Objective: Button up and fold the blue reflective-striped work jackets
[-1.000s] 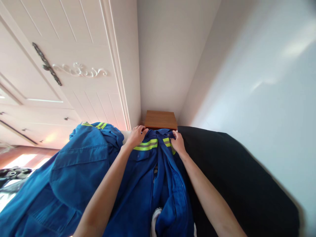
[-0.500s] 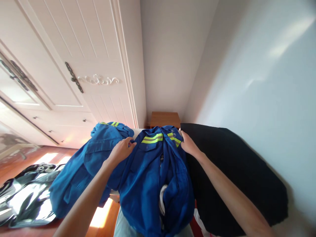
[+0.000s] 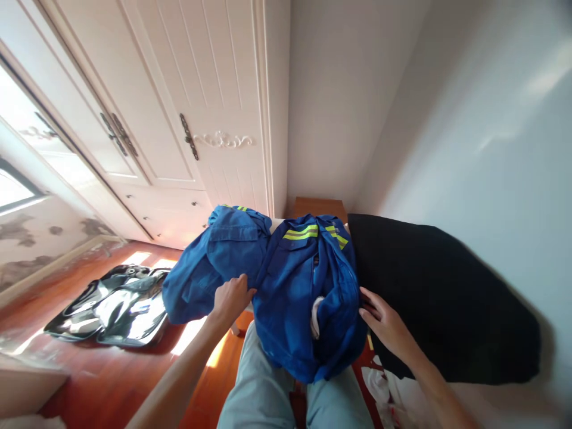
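A blue jacket [image 3: 286, 298] with yellow reflective stripes lies front up across my lap, its near end over my thighs. A white strip shows in its front opening. My left hand [image 3: 233, 298] is closed at the jacket's left edge, thumb and fingers pinching its cloth. At the right edge my right hand [image 3: 384, 319] has its fingers apart, the fingertips at the cloth. Another blue garment [image 3: 192, 277], also with yellow stripes, lies bunched to the left, touching the jacket.
A black cloth-covered surface [image 3: 438, 304] lies to the right along the wall. An open suitcase [image 3: 111, 310] with clothes rests on the wooden floor at left. A white wardrobe [image 3: 214, 77] and a small wooden stand [image 3: 320, 206] are ahead.
Both hands have moved down the jacket's sides, toward me. My right hand has opened from its pinch near the top. The view has shifted, showing more floor at left.
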A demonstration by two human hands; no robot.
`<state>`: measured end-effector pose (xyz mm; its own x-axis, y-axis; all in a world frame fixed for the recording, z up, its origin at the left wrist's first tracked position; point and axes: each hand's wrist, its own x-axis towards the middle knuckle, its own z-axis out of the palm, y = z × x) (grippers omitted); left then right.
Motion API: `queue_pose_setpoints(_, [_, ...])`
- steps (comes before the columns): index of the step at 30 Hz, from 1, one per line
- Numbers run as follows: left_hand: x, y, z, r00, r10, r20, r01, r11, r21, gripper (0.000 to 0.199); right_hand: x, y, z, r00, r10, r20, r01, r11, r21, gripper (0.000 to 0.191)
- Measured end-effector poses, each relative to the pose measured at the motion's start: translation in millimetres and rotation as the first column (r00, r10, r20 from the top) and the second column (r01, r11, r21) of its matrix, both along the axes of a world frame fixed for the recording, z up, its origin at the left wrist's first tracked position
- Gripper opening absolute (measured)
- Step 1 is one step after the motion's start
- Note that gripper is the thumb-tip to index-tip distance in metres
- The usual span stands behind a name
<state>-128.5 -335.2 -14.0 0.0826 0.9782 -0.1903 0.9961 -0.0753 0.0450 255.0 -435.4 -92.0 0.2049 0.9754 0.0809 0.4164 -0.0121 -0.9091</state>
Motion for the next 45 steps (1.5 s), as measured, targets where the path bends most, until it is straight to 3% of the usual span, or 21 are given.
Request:
queue_pose_setpoints(4, [-3.4, -13.3, 0.2, 1.000, 0.005, -0.016, -0.004, 0.999, 0.041, 0.042, -25.6, -37.6, -19.1, 0.983, -0.152, -0.101, 0.161, 0.983, 0.086, 0.052])
queue_pose_setpoints(8, [-5.9, -19.0, -15.3, 1.000, -0.021, 0.021, 0.021, 1.000, -0.023, 0.040, -49.0, -70.3, -55.2, 0.937, -0.295, -0.185, 0.306, 0.951, 0.034, 0.048])
queue_pose_setpoints(12, [-6.6, -20.1, -29.8, 0.978, -0.030, 0.204, 0.049, 0.995, -0.088, 0.033, -63.8, -87.8, -93.1, 0.912, -0.355, -0.205, 0.361, 0.933, -0.010, 0.046])
queue_pose_setpoints(15, [-7.8, -21.4, -29.2, 0.925, -0.018, 0.380, 0.061, 0.993, -0.100, 0.023, -70.4, -92.8, -103.7, 0.900, -0.378, -0.217, 0.374, 0.925, -0.061, 0.047])
queue_pose_setpoints(17, [-9.4, -21.8, -24.3, 0.881, -0.016, 0.473, 0.063, 0.994, -0.085, 0.019, -73.6, -92.9, -98.6, 0.884, -0.361, -0.296, 0.345, 0.933, -0.108, 0.048])
queue_pose_setpoints(20, [-12.1, -21.8, -18.0, 0.866, -0.051, 0.497, 0.056, 0.998, 0.006, 0.021, -77.4, -87.6, -77.7, 0.847, -0.301, -0.437, 0.265, 0.954, -0.143, 0.050])
queue_pose_setpoints(24, [-7.4, -24.0, -22.2, 0.857, -0.206, 0.472, 0.147, 0.976, 0.160, 0.028, -80.1, -68.9, -45.6, 0.873, -0.263, -0.409, 0.204, 0.962, -0.185, 0.046])
queue_pose_setpoints(26, [3.2, -25.6, -27.1, 0.813, -0.349, 0.466, 0.252, 0.933, 0.259, 0.034, -79.8, -57.8, -31.6, 0.900, -0.237, -0.366, 0.176, 0.965, -0.194, 0.041])
queue_pose_setpoints(29, [32.1, -22.4, -31.8, 0.707, -0.572, 0.416, 0.435, 0.816, 0.381, 0.040, -79.4, -47.4, -10.5, 0.940, -0.207, -0.272, 0.177, 0.976, -0.131, 0.033])
queue_pose_setpoints(33, [82.8, -1.9, -39.2, 0.626, -0.686, 0.371, 0.574, 0.727, 0.376, 0.052, -89.4, -50.1, 19.1, 0.974, -0.227, 0.001, 0.226, 0.969, 0.098, 0.015])
queue_pose_setpoints(36, [111.9, 16.2, -52.5, 0.606, -0.728, 0.321, 0.663, 0.685, 0.302, 0.067, -109.2, -53.4, 32.6, 0.965, -0.205, 0.161, 0.148, 0.940, 0.308, 0.007])
queue_pose_setpoints(38, [121.3, 23.9, -63.7, 0.562, -0.768, 0.308, 0.733, 0.634, 0.244, 0.081, -123.5, -50.7, 31.9, 0.971, -0.096, 0.219, 0.020, 0.944, 0.329, 0.010])
queue_pose_setpoints(40, [123.1, 28.2, -73.3, 0.508, -0.782, 0.361, 0.761, 0.604, 0.238, 0.087, -133.3, -44.6, 23.6, 0.973, -0.016, 0.230, -0.044, 0.966, 0.254, 0.021])
queue_pose_setpoints(42, [120.0, 30.7, -78.1, 0.459, -0.740, 0.491, 0.720, 0.634, 0.282, 0.076, -136.3, -37.5, 11.8, 0.980, -0.026, 0.198, -0.011, 0.982, 0.186, 0.035])
queue_pose_setpoints(45, [113.1, 32.7, -73.6, 0.361, -0.520, 0.774, 0.574, 0.778, 0.254, 0.045, -131.2, -28.5, -0.6, 0.991, -0.093, 0.100, 0.075, 0.983, 0.170, 0.052])
